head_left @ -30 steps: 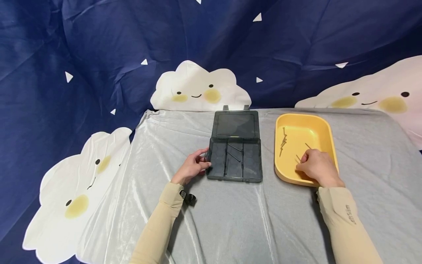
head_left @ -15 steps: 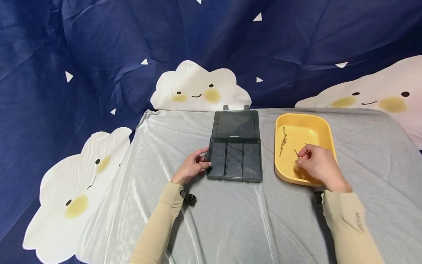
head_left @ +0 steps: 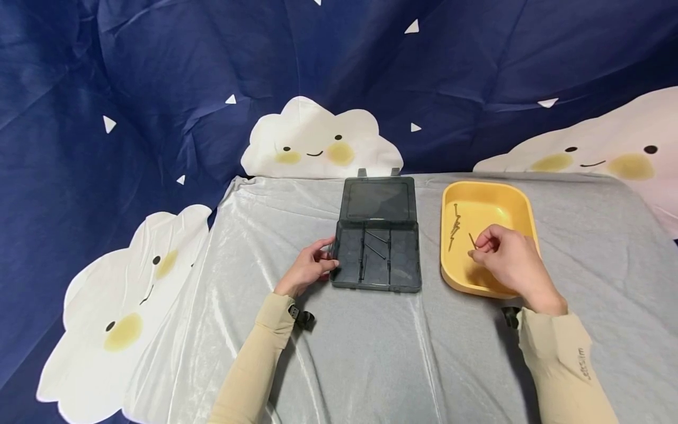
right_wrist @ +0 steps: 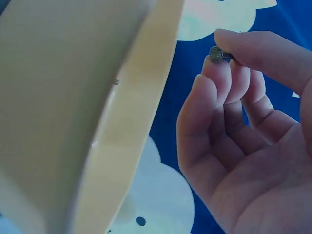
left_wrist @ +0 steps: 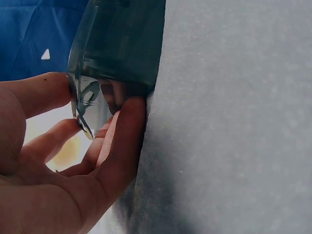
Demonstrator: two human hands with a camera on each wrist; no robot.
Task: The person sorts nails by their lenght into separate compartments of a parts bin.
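Note:
With thumb and fingertips, my right hand (head_left: 509,259) pinches a thin dark nail (right_wrist: 217,54) over the yellow tray (head_left: 450,280). The round, textured nail head shows in the right wrist view. Several more nails (head_left: 454,227) lie along the tray's left side. My left hand (head_left: 307,268) grips the left edge of a dark see-through plastic box (head_left: 348,253), its fingers around a side latch (left_wrist: 88,97) in the left wrist view. The box lies with its lid (head_left: 378,198) folded back. Several nails (head_left: 375,251) rest in its middle compartment, between two dividers.
A grey velvety cloth (head_left: 371,341) covers the table under box and tray. Behind it hangs a dark blue curtain (head_left: 201,59) with white clouds (head_left: 318,126). The tray's raised wall (right_wrist: 141,126) stands beside my right hand.
My right hand has risen slightly from the tray's floor and shifted a little left, lifting a nail. The left hand and the box have stayed in place.

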